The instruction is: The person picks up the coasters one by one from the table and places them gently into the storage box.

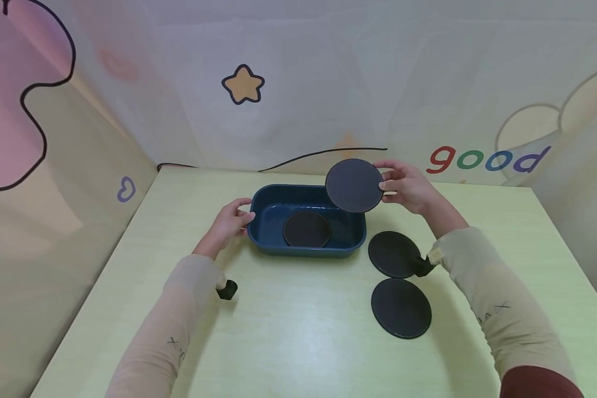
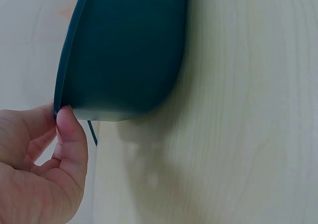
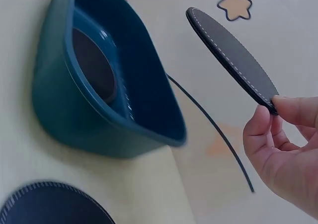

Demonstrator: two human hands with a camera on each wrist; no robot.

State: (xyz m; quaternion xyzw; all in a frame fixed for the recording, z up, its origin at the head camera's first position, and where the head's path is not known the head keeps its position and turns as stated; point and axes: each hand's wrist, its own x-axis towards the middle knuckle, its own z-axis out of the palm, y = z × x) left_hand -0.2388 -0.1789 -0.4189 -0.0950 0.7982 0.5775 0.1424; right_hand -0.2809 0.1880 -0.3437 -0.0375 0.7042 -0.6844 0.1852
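Observation:
My right hand pinches a round black coaster by its edge, above the right end of a dark blue rectangular bin. In the right wrist view that coaster shows light stitching round its rim, gripped between thumb and fingers. My left hand holds the bin's left end, and in the left wrist view its thumb and fingers pinch the bin's rim. Inside the bin lies another black coaster.
Two more black coasters lie on the light wooden table right of the bin, one behind the other. A printed cloth backdrop rises behind the table and along its left side.

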